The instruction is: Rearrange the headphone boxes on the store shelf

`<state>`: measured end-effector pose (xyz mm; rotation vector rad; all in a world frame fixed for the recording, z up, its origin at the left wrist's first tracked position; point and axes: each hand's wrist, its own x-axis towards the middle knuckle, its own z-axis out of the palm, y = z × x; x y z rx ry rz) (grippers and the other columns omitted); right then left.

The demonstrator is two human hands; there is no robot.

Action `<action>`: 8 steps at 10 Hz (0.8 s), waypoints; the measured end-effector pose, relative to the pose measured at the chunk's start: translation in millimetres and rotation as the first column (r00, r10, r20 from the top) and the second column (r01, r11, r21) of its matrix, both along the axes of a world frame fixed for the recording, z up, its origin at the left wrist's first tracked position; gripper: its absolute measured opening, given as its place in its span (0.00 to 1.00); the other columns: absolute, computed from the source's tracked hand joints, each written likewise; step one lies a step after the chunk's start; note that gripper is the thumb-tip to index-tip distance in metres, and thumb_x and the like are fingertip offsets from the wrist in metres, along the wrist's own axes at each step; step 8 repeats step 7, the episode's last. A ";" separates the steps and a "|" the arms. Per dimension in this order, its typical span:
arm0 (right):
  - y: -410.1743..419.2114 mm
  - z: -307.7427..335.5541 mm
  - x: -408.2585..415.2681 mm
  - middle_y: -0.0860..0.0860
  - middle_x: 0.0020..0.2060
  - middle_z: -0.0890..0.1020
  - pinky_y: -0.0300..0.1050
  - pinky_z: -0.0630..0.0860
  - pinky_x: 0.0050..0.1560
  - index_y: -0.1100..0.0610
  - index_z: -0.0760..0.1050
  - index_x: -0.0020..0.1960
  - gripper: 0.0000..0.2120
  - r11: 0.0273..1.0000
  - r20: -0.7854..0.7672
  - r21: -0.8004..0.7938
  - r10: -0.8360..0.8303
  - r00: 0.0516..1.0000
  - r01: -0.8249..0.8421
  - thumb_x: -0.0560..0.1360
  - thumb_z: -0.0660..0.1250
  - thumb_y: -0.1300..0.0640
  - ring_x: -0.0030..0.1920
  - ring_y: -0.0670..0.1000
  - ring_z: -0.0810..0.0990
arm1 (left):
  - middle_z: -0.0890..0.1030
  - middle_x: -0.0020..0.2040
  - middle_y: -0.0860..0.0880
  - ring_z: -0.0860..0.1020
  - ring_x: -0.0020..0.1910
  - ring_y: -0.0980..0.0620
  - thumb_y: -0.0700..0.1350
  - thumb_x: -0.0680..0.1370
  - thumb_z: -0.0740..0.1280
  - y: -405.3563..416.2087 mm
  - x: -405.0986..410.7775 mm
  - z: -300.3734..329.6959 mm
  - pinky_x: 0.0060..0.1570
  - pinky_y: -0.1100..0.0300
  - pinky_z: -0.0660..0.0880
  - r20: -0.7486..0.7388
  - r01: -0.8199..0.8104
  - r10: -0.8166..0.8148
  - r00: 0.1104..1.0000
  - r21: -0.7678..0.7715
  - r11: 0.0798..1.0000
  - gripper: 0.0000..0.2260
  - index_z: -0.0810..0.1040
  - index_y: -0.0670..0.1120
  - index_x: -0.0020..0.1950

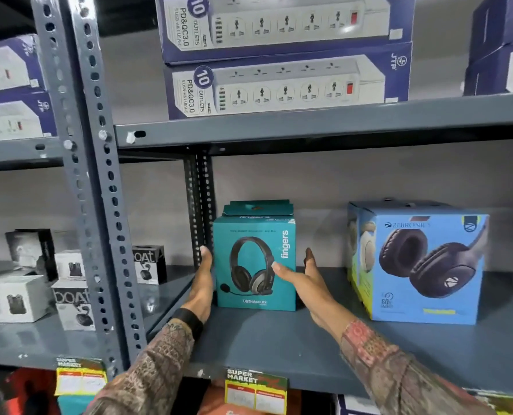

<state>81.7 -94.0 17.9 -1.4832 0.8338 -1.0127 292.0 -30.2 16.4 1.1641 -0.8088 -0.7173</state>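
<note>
A teal headphone box point(254, 260) stands upright on the grey shelf point(267, 339), my left hand point(202, 283) flat against its nine o'clock side, my right hand point(304, 280) open at three o'clock, thumb on the front. A blue headphone box point(423, 265) stands apart at three o'clock. More teal boxes behind are mostly hidden.

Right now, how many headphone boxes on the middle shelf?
2 clearly in front. The teal box stands at the shelf's left end between both hands; the blue box stands apart to its right. Teal flaps behind the teal one suggest more hidden boxes.
</note>
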 end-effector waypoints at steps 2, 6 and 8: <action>-14.5 -6.0 10.9 0.49 0.63 0.86 0.41 0.84 0.50 0.45 0.70 0.74 0.23 0.989 0.057 0.012 0.147 0.988 -0.148 0.81 0.71 0.49 0.56 0.49 0.88 | 0.92 0.53 0.50 0.90 0.51 0.50 0.68 0.85 0.45 -14.4 5.3 -1.7 0.49 0.53 0.85 -0.039 0.108 -0.109 0.993 -0.031 0.994 0.31 0.84 0.55 0.62; -15.4 -11.9 14.4 0.51 0.64 0.85 0.40 0.84 0.48 0.45 0.71 0.73 0.21 0.991 0.044 0.005 0.133 0.990 -0.133 0.81 0.70 0.48 0.59 0.51 0.87 | 0.92 0.46 0.53 0.89 0.49 0.51 0.66 0.86 0.44 -20.1 7.3 -6.0 0.48 0.53 0.84 -0.063 0.110 -0.111 0.992 -0.015 0.994 0.31 0.83 0.53 0.62; -8.4 -5.6 6.9 0.50 0.69 0.82 0.41 0.83 0.54 0.47 0.60 0.82 0.35 0.992 -0.006 0.000 0.129 0.992 -0.129 0.80 0.70 0.44 0.61 0.48 0.84 | 0.91 0.55 0.49 0.90 0.52 0.50 0.70 0.84 0.41 -9.5 8.9 -3.7 0.56 0.50 0.83 -0.057 0.068 -0.068 0.996 -0.002 0.998 0.37 0.83 0.52 0.65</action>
